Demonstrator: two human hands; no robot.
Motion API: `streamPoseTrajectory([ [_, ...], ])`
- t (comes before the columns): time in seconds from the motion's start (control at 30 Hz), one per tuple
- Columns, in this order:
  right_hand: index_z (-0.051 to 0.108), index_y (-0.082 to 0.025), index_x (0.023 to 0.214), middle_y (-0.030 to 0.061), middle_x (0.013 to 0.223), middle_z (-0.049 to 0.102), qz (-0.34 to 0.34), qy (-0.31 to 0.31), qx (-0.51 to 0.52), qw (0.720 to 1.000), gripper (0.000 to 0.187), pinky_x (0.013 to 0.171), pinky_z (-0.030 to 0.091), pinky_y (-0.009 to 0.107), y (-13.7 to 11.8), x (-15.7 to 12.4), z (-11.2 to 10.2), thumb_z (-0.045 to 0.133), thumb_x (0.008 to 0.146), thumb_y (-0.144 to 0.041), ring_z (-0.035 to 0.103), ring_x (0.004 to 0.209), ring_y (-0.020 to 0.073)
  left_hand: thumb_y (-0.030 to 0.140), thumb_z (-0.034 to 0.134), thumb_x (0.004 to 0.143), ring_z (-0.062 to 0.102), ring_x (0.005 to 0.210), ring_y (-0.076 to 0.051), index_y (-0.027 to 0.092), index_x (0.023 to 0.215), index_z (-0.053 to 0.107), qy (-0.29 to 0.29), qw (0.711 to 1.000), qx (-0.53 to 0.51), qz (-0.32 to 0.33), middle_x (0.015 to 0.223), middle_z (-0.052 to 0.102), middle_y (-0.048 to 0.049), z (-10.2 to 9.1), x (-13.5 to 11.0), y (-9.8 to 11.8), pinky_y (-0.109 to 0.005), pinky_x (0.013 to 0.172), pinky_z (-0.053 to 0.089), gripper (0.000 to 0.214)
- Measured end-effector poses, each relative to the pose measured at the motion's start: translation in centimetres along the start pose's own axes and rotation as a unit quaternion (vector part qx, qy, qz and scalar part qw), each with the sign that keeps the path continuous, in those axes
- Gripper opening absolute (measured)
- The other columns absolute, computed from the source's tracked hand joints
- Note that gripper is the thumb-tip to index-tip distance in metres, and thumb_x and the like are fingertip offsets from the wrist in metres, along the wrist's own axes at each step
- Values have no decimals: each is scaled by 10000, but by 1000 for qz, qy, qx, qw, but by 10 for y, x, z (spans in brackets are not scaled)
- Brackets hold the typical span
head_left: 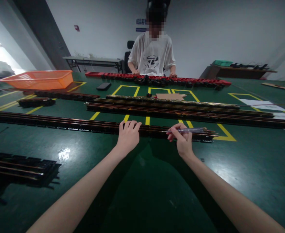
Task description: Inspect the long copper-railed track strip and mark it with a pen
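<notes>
A long black rail (89, 125) with copper-coloured rods along its length lies across the green table in front of me. My left hand (129, 134) is closed over the rail near its middle, fingers curled across the far edge and the thumb hidden. Farther right, my right hand (182, 139) grips a screwdriver (193, 130) with a clear handle. Its thin shaft points left, low over the rail, and its butt end points right. Whether the tip touches the rail cannot be made out. Bare rod ends stick out past the rail's right end.
More black rails (181, 111) with rods lie beyond, and another black rail piece (18, 166) is at near left. An orange basket (42, 81) and a dark phone-like slab (104, 86) stand farther back. Opposite, a person (152, 55) sits at a red perforated bar (200, 81).
</notes>
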State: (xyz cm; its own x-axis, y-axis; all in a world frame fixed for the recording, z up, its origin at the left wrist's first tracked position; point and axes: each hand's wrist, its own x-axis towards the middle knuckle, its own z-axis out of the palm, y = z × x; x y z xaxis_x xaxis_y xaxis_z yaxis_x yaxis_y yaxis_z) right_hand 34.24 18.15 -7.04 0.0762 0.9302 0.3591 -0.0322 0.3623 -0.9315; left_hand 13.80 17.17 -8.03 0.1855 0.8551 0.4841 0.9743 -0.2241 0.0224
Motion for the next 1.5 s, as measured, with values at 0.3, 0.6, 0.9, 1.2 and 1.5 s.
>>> streamPoseTrajectory([
  [0.3,545,-186,714,-6,584,635,-2,-18,-11,1000,148,400,426,198,0,0,-1,601,780,-305,560,456,92,104,370,863,526,1119,-276,168,1178,585,-2,1000,1,6,1176,620,-102,-2,0,1,-515,1031,322,386],
  [0.6,535,-184,772,22,683,643,-14,-87,-81,993,161,417,437,213,-2,-2,2,593,800,-332,571,503,97,29,378,813,516,1147,-263,154,1203,570,-22,1000,-19,6,1187,617,-95,-3,1,-1,-508,1057,325,453],
  [0.9,523,-189,782,15,679,638,-6,-90,-99,991,146,431,442,218,-1,-2,0,575,815,-322,570,507,95,105,354,847,517,1141,-239,161,1228,553,-37,997,-72,13,1207,613,-83,-3,2,-6,-469,1039,326,433],
  [1.2,520,-194,780,20,688,642,-6,-93,-105,990,148,441,439,230,-3,-2,1,568,817,-329,568,516,101,424,441,866,529,1084,-273,175,1170,570,-35,997,-67,11,1146,619,-101,-4,3,-4,-488,1017,320,414],
  [1.5,527,-193,796,16,718,641,-14,-101,-104,989,149,464,440,232,1,-1,-1,571,833,-331,570,531,98,457,448,891,539,1063,-286,160,1135,584,-36,999,-34,6,1128,622,-109,-3,6,-2,-493,961,363,407],
])
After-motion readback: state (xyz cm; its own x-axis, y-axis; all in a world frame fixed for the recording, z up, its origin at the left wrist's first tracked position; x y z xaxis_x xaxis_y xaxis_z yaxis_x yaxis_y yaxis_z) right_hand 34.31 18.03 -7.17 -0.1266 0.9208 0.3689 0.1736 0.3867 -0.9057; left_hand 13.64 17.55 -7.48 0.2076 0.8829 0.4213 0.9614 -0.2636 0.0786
